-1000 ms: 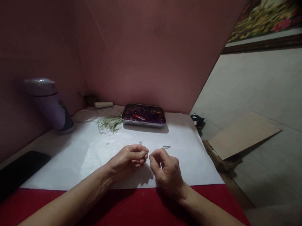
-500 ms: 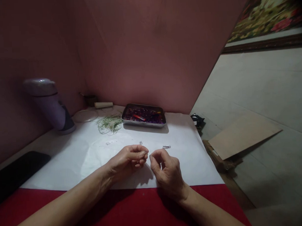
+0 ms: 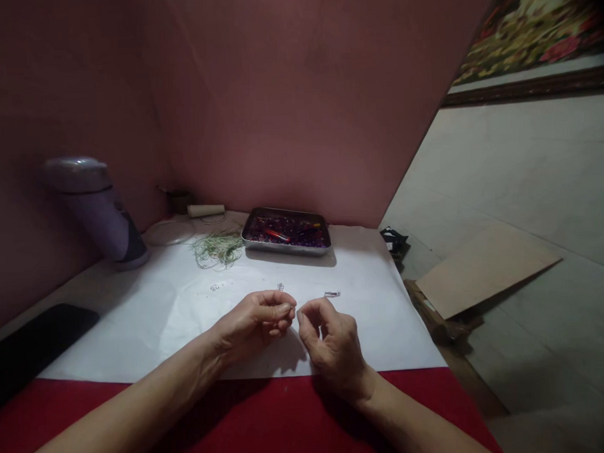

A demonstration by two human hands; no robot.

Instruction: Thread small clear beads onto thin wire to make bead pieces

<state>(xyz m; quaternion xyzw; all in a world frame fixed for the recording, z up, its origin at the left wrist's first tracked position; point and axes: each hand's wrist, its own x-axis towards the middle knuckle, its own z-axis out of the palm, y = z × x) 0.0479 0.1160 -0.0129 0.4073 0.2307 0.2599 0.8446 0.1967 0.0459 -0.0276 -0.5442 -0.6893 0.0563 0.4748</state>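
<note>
My left hand (image 3: pixel 266 321) is closed in a pinch above the white sheet (image 3: pixel 186 325), thumb against forefinger. Whatever sits at its fingertips is too small to name. Close by on its right, my right hand (image 3: pixel 331 335) also pinches, its fingertips nearly meeting the left ones; what they hold, if anything, cannot be made out. Just beyond the left fingers lies a small clear, shiny piece (image 3: pixel 280 287). A little metallic piece (image 3: pixel 331 294) rests behind the right hand. More tiny clear bits (image 3: pixel 214 288) are scattered to the left.
A metal tray (image 3: pixel 287 249) of dark purple beads holds a red tool. Left of it are a tangle of green thread (image 3: pixel 217 249), a pale roll (image 3: pixel 206 210) and a purple bottle (image 3: pixel 101 222). A black flat object (image 3: pixel 41 345) lies front left, cardboard (image 3: pixel 489 268) at right.
Both hands keep nearly the same pose, the right fingertips slightly closer to the left. The whole view has shifted very slightly.
</note>
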